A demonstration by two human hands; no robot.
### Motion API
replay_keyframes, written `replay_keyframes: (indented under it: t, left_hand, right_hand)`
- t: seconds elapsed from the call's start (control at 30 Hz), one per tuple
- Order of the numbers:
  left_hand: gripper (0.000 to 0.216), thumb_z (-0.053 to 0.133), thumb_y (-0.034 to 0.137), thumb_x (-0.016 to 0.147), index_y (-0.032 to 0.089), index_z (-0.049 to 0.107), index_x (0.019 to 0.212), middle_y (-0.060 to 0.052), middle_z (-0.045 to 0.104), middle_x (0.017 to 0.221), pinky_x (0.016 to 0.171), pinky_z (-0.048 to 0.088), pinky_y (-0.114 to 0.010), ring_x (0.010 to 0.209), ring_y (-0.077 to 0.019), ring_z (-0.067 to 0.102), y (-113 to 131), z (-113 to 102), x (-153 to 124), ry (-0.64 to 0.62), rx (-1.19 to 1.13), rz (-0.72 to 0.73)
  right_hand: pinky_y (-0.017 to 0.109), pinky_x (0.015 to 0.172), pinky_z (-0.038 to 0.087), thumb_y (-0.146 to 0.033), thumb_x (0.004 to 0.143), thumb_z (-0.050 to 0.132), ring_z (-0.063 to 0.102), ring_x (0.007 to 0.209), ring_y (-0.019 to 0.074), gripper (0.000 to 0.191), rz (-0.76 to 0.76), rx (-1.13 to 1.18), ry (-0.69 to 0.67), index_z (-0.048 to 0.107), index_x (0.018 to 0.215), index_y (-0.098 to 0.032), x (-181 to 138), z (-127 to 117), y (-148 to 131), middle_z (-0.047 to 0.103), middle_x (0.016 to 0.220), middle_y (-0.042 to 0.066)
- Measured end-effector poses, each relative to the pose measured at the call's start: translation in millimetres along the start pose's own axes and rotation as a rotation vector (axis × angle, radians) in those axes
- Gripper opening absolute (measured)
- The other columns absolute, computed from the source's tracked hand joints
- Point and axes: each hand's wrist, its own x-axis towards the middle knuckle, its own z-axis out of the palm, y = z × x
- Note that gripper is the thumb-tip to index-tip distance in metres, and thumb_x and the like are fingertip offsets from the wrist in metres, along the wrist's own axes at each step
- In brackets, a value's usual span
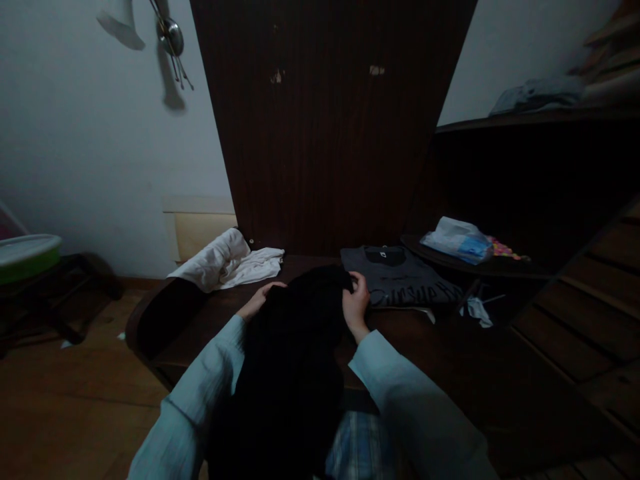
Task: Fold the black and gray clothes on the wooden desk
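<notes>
A black garment (295, 353) hangs from the dark wooden table (450, 360) down toward my lap. My left hand (260, 299) grips its upper left edge, fingers curled over the cloth. My right hand (356, 303) pinches the upper right corner, fingers closed on the fabric. Both arms wear pale blue sleeves. Just right of my right hand lies a folded grey T-shirt (400, 277) with printed lettering.
A crumpled white cloth (227, 263) lies at the table's back left. A plastic packet (457, 240) sits on a low shelf at right. A dark wardrobe (325, 120) stands behind. A green-rimmed basin (27, 257) rests on a stool at far left.
</notes>
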Motion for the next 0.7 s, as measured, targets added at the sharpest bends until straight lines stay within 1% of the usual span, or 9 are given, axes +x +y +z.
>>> replay_keyframes:
  t: [0.1,0.17,0.23,0.33,0.43,0.5,0.57,0.63,0.7]
  left_hand:
    - [0.023,0.059,0.019,0.068,0.017,0.061,0.09,-0.001,0.067,0.083,0.088,0.04,-0.031,0.101,-0.0227,0.054,7,-9,1,0.272,-0.158,0.039]
    - [0.023,0.052,0.026,0.076,0.016,0.059,0.095,-0.001,0.067,0.089,0.091,0.039,-0.031,0.105,-0.022,0.051,9,-16,-1,0.377,-0.248,0.077]
    - [0.028,0.046,0.032,0.08,0.016,0.058,0.098,-0.002,0.067,0.095,0.092,0.039,-0.031,0.107,-0.0223,0.05,8,-21,-6,0.367,-0.305,0.109]
    - [0.034,0.044,0.037,0.081,0.017,0.056,0.106,-0.002,0.065,0.1,0.093,0.039,-0.032,0.11,-0.0226,0.049,6,-27,-12,0.371,-0.427,0.153]
    - [0.048,0.041,0.046,0.081,0.02,0.046,0.121,-0.001,0.063,0.106,0.095,0.038,-0.034,0.114,-0.0224,0.046,7,-29,-13,0.382,-0.559,0.139]
    - [0.055,0.041,0.049,0.08,0.023,0.037,0.128,-0.001,0.059,0.114,0.096,0.037,-0.034,0.115,-0.0219,0.045,9,-27,-13,0.325,-0.57,0.12]
    - [0.055,0.045,0.043,0.08,0.025,0.033,0.13,0.0,0.054,0.121,0.099,0.034,-0.032,0.118,-0.021,0.042,11,-23,-13,0.25,-0.486,0.113]
    - [0.055,0.051,0.032,0.078,0.024,0.034,0.13,0.001,0.049,0.126,0.101,0.03,-0.028,0.12,-0.0207,0.038,12,-18,-14,0.19,-0.382,0.099]
    - [0.054,0.055,0.026,0.076,0.025,0.037,0.128,0.0,0.046,0.129,0.101,0.029,-0.029,0.121,-0.0203,0.037,11,-16,-15,0.119,-0.341,0.074]
  right_hand:
    - [0.028,0.072,0.045,-0.018,0.061,0.046,0.057,0.078,0.0145,0.032,0.016,0.105,0.038,0.044,0.093,-0.018,8,-2,1,0.058,0.093,0.007]
    - [0.027,0.069,0.045,-0.018,0.06,0.047,0.056,0.075,0.014,0.028,0.016,0.096,0.006,0.044,0.087,-0.019,12,-3,4,0.058,0.089,0.006]
    - [0.027,0.066,0.045,-0.019,0.059,0.048,0.056,0.071,0.0142,0.022,-0.003,0.023,-0.085,0.044,0.08,-0.02,12,-2,7,0.057,0.082,0.003]
    - [0.026,0.06,0.042,-0.019,0.057,0.051,0.053,0.062,0.0142,0.019,-0.021,-0.137,-0.246,0.043,0.074,-0.021,10,-1,10,0.054,0.071,-0.001]
    - [0.025,0.057,0.038,-0.018,0.055,0.052,0.047,0.056,0.0128,0.017,-0.027,-0.191,-0.314,0.041,0.068,-0.022,8,-1,9,0.047,0.062,-0.005]
    - [0.025,0.056,0.037,-0.019,0.057,0.05,0.043,0.054,0.0117,0.014,-0.037,-0.124,-0.283,0.038,0.063,-0.022,9,-1,6,0.042,0.059,-0.005]
    - [0.024,0.055,0.035,-0.02,0.061,0.047,0.039,0.054,0.0114,0.013,-0.035,-0.054,-0.212,0.035,0.061,-0.023,12,-4,3,0.038,0.057,-0.005]
    - [0.024,0.055,0.034,-0.021,0.063,0.045,0.037,0.055,0.0117,0.012,-0.012,-0.022,-0.047,0.033,0.062,-0.023,19,-11,0,0.035,0.058,-0.005]
    - [0.025,0.058,0.034,-0.023,0.066,0.042,0.035,0.058,0.0121,0.012,0.013,-0.01,0.158,0.03,0.064,-0.023,30,-21,1,0.032,0.06,-0.005]
